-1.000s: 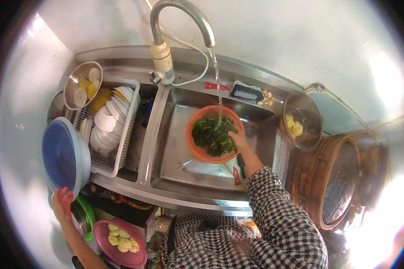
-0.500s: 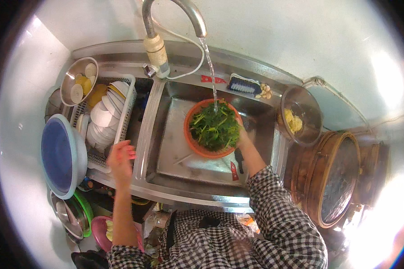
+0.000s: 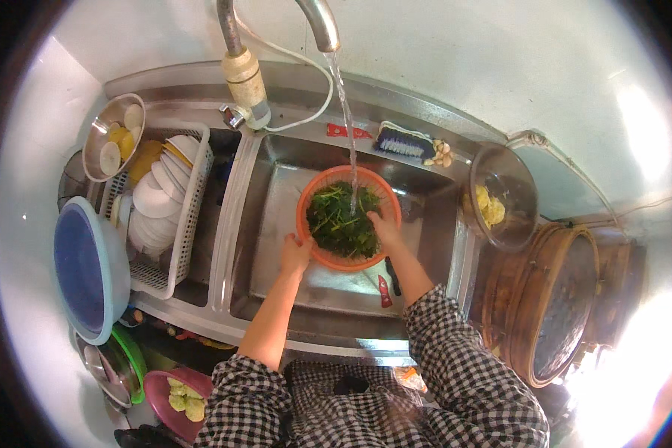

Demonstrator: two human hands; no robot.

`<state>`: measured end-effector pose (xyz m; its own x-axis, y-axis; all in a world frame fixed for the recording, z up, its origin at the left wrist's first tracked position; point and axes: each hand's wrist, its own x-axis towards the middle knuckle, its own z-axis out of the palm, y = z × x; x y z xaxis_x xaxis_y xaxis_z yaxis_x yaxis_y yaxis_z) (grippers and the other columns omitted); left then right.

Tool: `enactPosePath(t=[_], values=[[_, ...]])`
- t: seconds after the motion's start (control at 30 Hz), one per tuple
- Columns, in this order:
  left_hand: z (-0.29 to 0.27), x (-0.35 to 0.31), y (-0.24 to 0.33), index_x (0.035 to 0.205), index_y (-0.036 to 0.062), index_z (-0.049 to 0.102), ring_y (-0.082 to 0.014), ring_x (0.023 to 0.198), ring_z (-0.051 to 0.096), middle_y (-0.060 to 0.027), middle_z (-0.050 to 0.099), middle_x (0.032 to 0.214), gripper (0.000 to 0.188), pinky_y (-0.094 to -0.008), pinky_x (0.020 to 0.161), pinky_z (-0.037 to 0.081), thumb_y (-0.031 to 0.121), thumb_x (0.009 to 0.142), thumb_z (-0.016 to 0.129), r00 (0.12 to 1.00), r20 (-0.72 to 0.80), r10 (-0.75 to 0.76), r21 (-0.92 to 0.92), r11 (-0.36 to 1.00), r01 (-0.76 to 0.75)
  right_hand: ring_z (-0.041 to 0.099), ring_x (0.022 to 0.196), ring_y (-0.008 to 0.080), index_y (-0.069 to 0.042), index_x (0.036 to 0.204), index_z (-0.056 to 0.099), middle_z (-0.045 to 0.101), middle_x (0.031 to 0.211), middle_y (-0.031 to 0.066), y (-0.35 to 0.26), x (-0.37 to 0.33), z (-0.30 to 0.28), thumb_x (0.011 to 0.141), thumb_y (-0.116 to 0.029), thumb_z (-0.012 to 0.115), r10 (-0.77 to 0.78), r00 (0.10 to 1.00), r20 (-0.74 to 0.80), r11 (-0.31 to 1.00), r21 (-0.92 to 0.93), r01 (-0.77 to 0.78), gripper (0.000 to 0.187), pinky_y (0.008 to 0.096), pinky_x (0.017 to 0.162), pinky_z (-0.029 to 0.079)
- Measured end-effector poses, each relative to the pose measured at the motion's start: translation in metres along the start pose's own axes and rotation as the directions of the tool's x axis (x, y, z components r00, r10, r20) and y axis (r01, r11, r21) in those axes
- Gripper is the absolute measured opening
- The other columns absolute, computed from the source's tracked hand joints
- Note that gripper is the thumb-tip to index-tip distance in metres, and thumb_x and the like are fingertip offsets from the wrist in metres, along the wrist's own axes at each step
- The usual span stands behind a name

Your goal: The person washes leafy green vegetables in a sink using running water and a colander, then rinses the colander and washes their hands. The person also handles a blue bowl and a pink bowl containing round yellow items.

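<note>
Running water [image 3: 345,119] falls from the curved tap [image 3: 321,26] onto dark leafy greens [image 3: 341,231] in an orange plastic colander [image 3: 311,257]. The colander rests in the steel sink [image 3: 265,276]. At its left rim, my left hand [image 3: 296,252] grips the edge with curled fingers. My right hand [image 3: 385,228] reaches over the right rim, and its bent fingers close on the greens inside; their tips are partly hidden among the leaves. Beside the colander's lower right lies a dark-handled tool [image 3: 393,278] next to a red packet [image 3: 384,291].
A dish rack [image 3: 168,280] with plates stands left, beside a blue basin [image 3: 89,261] and a steel bowl [image 3: 95,142]. Behind the sink lie a brush [image 3: 405,142] and garlic [image 3: 442,153]. To the right are a bowl [image 3: 519,187] of yellow pieces and bamboo steamers [image 3: 556,306].
My left hand has come from beside the dish rack to the colander's left rim. My right hand has moved from the outer right side into the greens. The view has shifted slightly.
</note>
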<state>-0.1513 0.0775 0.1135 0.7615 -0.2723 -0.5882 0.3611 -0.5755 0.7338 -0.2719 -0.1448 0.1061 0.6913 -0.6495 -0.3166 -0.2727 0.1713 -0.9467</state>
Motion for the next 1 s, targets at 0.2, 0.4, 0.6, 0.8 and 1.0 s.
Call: enactPosePath(t=[0.2,0.4,0.6,0.8,1.0], values=[[0.021,0.018,-0.023,0.125,0.0023,0.051,-0.0284,0.102,0.062,-0.0159,0.064,0.111,0.043,-0.0388,0.087,0.049,0.011,0.084,0.064,0.985,-0.004,0.173,0.014,0.985,-0.173,0.038,0.134,0.0323,0.001,0.148,0.021,0.041,0.143,0.0223,0.025,-0.005,0.029,0.066,-0.035,0.087,-0.135,0.988,-0.072,0.874,-0.478,0.085,0.112,0.0381,0.111,0.031],[-0.018,0.023,-0.060,0.129,0.0041,0.051,-0.0271,0.101,0.064,-0.0133,0.064,0.112,0.046,-0.0367,0.085,0.051,0.006,0.084,0.059,0.964,0.201,-0.172,-0.151,0.967,0.204,0.033,0.137,0.0341,-0.004,0.149,0.024,0.030,0.149,0.0255,0.030,-0.010,0.018,0.070,-0.032,0.083,0.125,0.952,0.280,0.868,-0.495,0.031,0.103,0.0381,0.112,0.030],[-0.016,0.014,-0.048,0.134,0.0019,0.045,-0.0308,0.112,0.057,-0.0171,0.059,0.120,0.052,-0.0389,0.093,0.047,0.007,0.085,0.060,0.973,0.202,-0.115,-0.191,0.969,0.154,0.030,0.137,0.0440,-0.012,0.152,0.017,0.022,0.151,0.0271,0.021,-0.045,0.030,0.065,-0.030,0.087,-0.056,0.988,0.146,0.781,-0.610,0.135,0.113,0.0466,0.110,0.032],[0.008,-0.001,0.008,0.146,0.0020,0.028,-0.0426,0.132,0.035,-0.0275,0.035,0.143,0.073,-0.0483,0.109,0.031,0.024,0.088,0.065,0.677,0.244,0.695,0.219,0.640,-0.736,0.029,0.138,0.0441,-0.017,0.154,0.003,0.020,0.152,0.0290,0.027,-0.039,0.040,0.060,-0.032,0.090,0.071,0.987,0.143,0.654,-0.754,0.063,0.129,0.0474,0.106,0.038],[0.065,0.026,0.027,0.139,0.0069,0.042,-0.0435,0.129,0.035,-0.0291,0.040,0.136,0.069,-0.0488,0.109,0.029,0.050,0.089,0.060,0.963,0.003,0.271,0.377,0.891,-0.252,0.040,0.133,0.0280,-0.007,0.149,0.027,0.034,0.148,0.0130,0.025,-0.010,0.030,0.079,-0.038,0.077,0.134,0.988,0.074,0.990,0.045,-0.137,0.092,0.0385,0.108,0.035]])
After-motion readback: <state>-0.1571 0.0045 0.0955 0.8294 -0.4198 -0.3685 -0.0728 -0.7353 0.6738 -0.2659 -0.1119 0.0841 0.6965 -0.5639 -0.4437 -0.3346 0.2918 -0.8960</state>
